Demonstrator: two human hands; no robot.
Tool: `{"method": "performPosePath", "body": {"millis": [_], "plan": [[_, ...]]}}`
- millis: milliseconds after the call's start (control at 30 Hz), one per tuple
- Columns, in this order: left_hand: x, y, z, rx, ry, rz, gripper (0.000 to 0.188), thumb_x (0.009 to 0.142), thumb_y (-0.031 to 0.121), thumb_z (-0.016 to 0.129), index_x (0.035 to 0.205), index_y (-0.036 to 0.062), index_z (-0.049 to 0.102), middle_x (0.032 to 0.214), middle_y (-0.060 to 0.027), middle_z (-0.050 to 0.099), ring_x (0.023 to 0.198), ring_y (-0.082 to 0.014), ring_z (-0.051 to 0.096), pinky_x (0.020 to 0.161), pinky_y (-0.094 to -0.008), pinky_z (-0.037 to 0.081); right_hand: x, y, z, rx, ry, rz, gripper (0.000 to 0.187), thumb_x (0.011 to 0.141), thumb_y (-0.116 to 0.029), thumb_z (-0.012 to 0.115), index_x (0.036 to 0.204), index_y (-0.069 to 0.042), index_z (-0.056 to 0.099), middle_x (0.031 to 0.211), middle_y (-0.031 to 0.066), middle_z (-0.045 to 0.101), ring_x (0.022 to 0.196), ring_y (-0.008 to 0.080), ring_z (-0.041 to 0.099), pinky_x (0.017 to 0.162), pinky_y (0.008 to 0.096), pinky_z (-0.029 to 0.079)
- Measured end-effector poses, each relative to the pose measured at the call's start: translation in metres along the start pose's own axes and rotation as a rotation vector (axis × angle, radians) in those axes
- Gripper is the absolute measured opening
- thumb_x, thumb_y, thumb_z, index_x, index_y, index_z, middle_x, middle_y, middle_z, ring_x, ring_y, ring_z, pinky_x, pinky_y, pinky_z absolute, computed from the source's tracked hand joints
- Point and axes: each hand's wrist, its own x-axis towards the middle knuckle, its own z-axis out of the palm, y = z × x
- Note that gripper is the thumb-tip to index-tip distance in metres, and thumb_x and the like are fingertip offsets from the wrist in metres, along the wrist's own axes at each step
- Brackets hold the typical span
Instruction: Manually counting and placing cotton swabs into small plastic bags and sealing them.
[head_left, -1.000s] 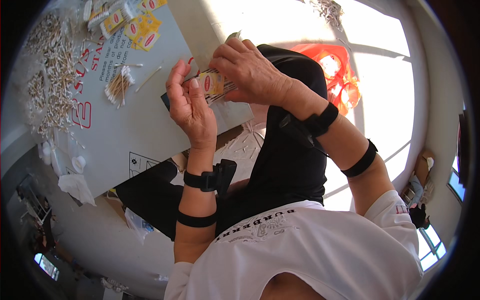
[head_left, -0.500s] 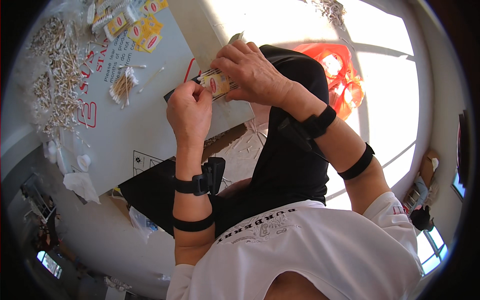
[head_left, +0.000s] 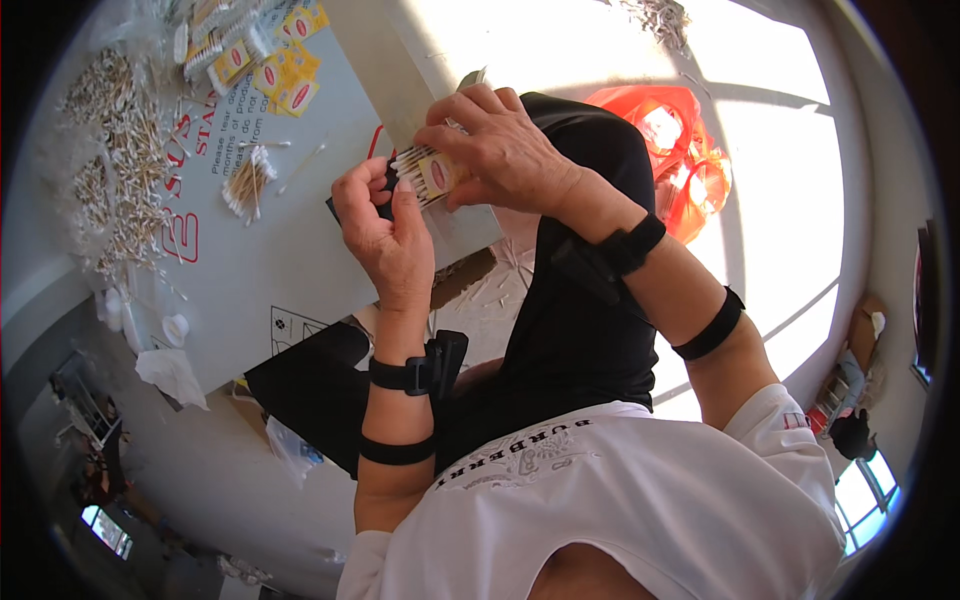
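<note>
Head view: the right hand (head_left: 503,148) grips a bundle of cotton swabs (head_left: 428,172) bearing a yellow label, fingers above and thumb below. The left hand (head_left: 387,228) is at the bundle's white-tipped left end, its thumb and curled fingers slightly parted; whether the thumb touches the tips cannot be told. Left of the grip, a small swab pile (head_left: 247,186) lies on a grey board (head_left: 225,315); yellow cards (head_left: 288,82) lie farther up-left, a red plastic bag (head_left: 690,185) to the right.
</note>
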Motion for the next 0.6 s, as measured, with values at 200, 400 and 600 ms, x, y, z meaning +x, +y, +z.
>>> {"method": "performPosePath", "body": {"millis": [200,400,600], "plan": [[-0.017,-0.005,0.017,-0.552,0.088,0.007,0.051,0.101,0.016,0.045,0.144,-0.0060,0.031,0.152,-0.0189,0.033,0.144,-0.0300,0.028,0.119,-0.0434,0.018,-0.009,0.003,-0.004,0.024,0.010,0.074,0.071,0.056,-0.030,0.089,0.120,-0.014,0.063,0.122,0.0021,0.054,0.116,0.0257,0.047,0.098,0.0407,0.034],[-0.008,0.000,0.037,-0.659,0.062,-0.013,0.057,0.104,0.027,0.040,0.148,-0.0044,0.025,0.155,-0.0220,0.025,0.145,-0.0301,0.023,0.119,-0.0427,0.016,0.003,-0.006,0.002,0.065,-0.078,0.102,0.069,0.057,-0.030,0.087,0.119,-0.013,0.063,0.118,0.0028,0.056,0.119,0.0260,0.046,0.101,0.0413,0.031],[-0.010,-0.002,0.026,-0.682,0.105,-0.022,0.056,0.104,0.029,0.041,0.147,-0.0041,0.027,0.155,-0.0197,0.026,0.145,-0.0302,0.023,0.118,-0.0429,0.017,-0.018,-0.009,0.010,0.613,0.634,0.654,0.051,0.080,-0.034,0.077,0.120,-0.006,0.063,0.117,0.0109,0.059,0.113,0.0216,0.052,0.089,0.0330,0.044]]}}
